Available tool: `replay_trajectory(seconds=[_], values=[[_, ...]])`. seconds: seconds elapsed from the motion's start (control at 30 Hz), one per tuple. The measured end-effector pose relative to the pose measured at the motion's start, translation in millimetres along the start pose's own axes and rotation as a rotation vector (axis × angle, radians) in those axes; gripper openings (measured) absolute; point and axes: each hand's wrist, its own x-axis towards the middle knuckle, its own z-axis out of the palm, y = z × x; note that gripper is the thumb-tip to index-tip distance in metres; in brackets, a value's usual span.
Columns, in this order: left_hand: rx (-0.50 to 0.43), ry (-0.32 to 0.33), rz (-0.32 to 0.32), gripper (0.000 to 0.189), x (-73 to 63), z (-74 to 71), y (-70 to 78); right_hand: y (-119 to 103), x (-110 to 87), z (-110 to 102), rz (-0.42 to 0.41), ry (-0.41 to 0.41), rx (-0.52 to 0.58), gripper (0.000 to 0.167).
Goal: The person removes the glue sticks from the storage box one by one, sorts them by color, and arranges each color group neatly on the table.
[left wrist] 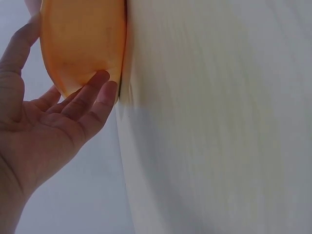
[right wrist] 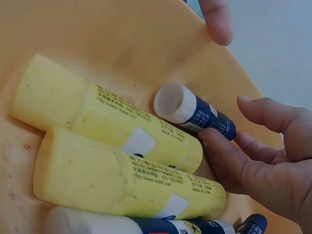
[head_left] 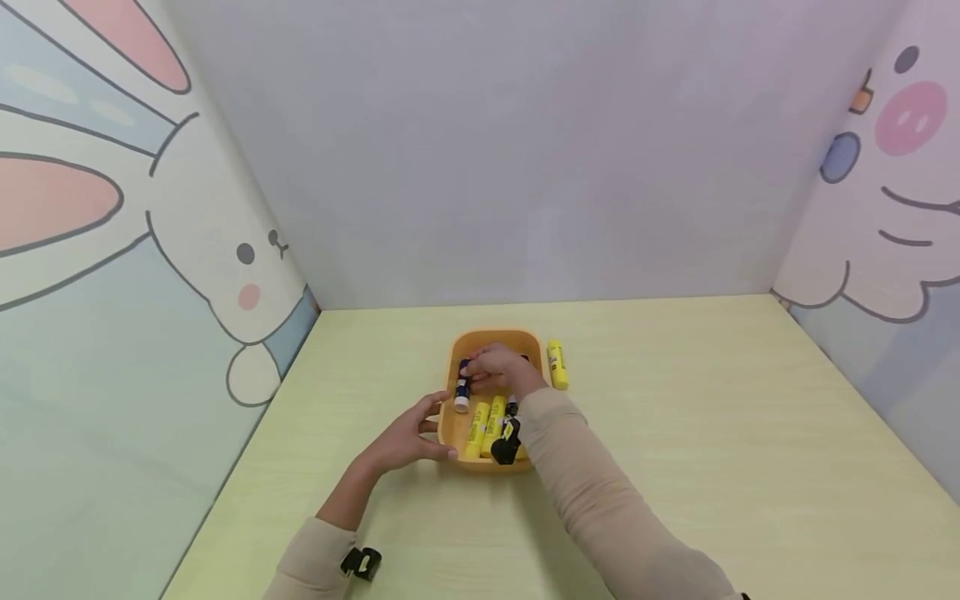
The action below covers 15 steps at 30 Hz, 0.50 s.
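Observation:
An orange plastic basket [head_left: 495, 466] holds yellow glue sticks [head_left: 477, 428] and navy-and-white ones. In the head view my right hand [head_left: 497, 365] reaches into it, gripping the upper end of a navy glue stick [head_left: 461, 395] near the left wall. The right wrist view shows that stick's white cap [right wrist: 171, 103] pointing away from my fingers. My left hand [head_left: 408, 435] spans the basket's near left corner; in the left wrist view its loosely bent fingers [left wrist: 90, 95] touch the outer wall. My right forearm hides part of the basket.
One yellow glue stick [head_left: 557, 364] lies on the pale table [head_left: 675, 417], just outside the basket's right wall. Behind the table stands a plain wall [head_left: 525, 167]. Side panels with a cartoon rabbit [head_left: 217, 250] and pig [head_left: 900, 183] border the table.

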Motion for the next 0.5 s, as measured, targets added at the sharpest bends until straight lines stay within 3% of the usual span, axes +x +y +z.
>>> replay_trajectory(seconds=[0.17, 0.5], values=[[0.012, 0.003, 0.003, 0.089, -0.2, -2.1, -1.2, -2.1, 0.2, 1.3, 0.006, 0.010, 0.017, 0.039], [-0.025, -0.030, 0.035, 0.089, 0.1, -3.1, -3.7, -0.2, -5.8, 12.6, -0.004, -0.045, 0.012, 0.041]])
